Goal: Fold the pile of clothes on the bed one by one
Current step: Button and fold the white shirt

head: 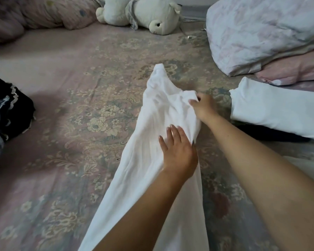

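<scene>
You had two hands at work and one long white garment (152, 160) under them. It lay in the middle of the bed (71, 124), stretched from the near edge of the view up toward the far side. Your left hand (178, 153) lay flat on it with the fingers (170, 134) spread apart, pressing the cloth down. Your right hand (203, 107) was just past it, and its fingers were pinched shut on a bunched bit of the white garment.

There was one folded white piece (279, 113) to your right, resting on top of something dark (272, 134). One dark heap with lace trim (9, 109) sat at the left edge. One white stuffed bear (143, 15) lay on its side at the far end. One rumpled pink quilt (34, 13) was in the far left corner, and two stacked pillows (265, 33) were at the far right.

The bed had a pink sheet with big pale flowers on it.

The bottom of the white garment was cut off by the edge of the view. The dark heap was cut off too, so you could not tell how many clothes were in it. Most of the dark thing under the folded white piece was hidden.
</scene>
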`<control>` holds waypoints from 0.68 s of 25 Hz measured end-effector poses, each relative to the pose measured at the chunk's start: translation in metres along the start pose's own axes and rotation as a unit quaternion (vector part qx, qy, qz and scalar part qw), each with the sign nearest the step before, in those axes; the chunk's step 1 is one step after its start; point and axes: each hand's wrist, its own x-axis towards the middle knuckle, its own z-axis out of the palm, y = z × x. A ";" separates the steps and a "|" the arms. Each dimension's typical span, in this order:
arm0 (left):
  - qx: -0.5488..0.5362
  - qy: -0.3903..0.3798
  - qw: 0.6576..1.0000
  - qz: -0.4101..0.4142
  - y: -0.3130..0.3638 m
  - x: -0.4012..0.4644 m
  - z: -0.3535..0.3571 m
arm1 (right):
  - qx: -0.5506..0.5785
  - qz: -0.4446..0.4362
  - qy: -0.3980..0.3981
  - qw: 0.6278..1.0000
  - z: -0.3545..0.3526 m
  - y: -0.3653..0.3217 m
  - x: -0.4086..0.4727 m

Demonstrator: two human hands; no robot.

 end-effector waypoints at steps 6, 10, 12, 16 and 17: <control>-0.151 -0.118 0.980 0.061 0.015 -0.005 -0.001 | -0.094 0.017 -0.057 0.994 0.012 0.021 0.009; -0.036 0.015 0.992 0.122 -0.054 -0.003 0.009 | -0.114 0.008 -0.005 0.993 0.007 0.026 0.006; 0.106 0.062 0.981 0.152 -0.082 -0.004 0.020 | -0.203 -0.044 0.034 0.978 0.011 0.021 -0.004; 0.170 0.032 0.974 0.149 -0.088 0.003 0.033 | -0.278 -0.198 -0.082 0.936 0.032 0.011 -0.027; 0.164 0.021 0.976 0.142 -0.089 0.005 0.030 | -0.307 -0.191 -0.157 0.919 0.034 0.016 -0.028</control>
